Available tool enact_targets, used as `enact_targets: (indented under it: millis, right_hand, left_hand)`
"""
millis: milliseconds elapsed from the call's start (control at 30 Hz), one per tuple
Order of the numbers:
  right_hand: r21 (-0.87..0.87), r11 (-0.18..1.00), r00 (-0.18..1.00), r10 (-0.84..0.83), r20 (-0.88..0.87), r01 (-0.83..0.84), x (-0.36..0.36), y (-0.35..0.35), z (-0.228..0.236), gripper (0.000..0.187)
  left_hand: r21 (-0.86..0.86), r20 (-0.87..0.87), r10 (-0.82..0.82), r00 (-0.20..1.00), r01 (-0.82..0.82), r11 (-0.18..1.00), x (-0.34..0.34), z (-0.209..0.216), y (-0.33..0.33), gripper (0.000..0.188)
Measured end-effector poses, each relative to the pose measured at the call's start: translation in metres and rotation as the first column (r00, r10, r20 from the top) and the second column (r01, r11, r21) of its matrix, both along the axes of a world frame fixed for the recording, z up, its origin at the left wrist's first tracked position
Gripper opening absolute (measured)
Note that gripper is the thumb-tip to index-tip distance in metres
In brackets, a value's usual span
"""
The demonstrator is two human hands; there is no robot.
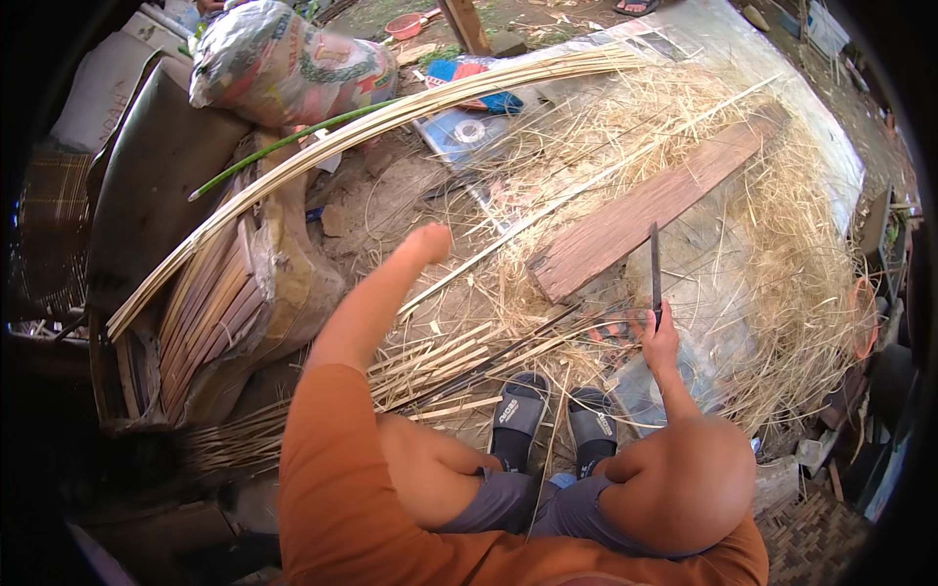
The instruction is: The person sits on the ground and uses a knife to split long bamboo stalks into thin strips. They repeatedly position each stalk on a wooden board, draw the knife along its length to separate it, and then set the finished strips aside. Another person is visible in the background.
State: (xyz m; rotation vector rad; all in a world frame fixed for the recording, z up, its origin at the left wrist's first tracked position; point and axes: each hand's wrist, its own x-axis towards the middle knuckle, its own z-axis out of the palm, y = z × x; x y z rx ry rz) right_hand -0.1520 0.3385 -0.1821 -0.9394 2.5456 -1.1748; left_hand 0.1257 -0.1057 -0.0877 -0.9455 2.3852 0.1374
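My right hand [662, 344] is wrapped round the handle of a knife [656, 262], its narrow dark blade pointing away from me. Beyond the blade lies a long reddish-brown wooden plank [660, 203], set at a slant. My left hand [428, 243] is closed and raised out ahead of me on the left; whatever it may hold is hidden. Close to its right runs a long pale bamboo strip [547, 211], slanting up across the shavings. Several more split strips [440, 358] lie in a loose pile by my sandals.
Curly shavings [796, 283] spread over the right side. A bundle of long pale strips [391, 116] arches across the far left, beside a green stalk [283, 143]. A stuffed sack [293, 68] and an open sack of brown slats [210, 303] stand left. An orange ring-shaped thing [864, 317] lies right.
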Motion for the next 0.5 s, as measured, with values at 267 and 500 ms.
enact_targets:
  millis: [267,500]
  right_hand:
    - [-0.005,1.000,0.997,0.006,0.081,-0.005,0.005,-0.008,0.005,0.048]
    - [-0.008,1.000,0.998,0.002,0.064,-0.001,-0.005,0.004,0.001,0.045]
  left_hand:
    - [0.107,0.054,0.052,0.997,-0.058,0.993,0.056,-0.096,0.031,0.036]
    - [-0.130,-0.584,0.127,0.802,-0.247,0.960,0.012,0.080,-0.007,0.044]
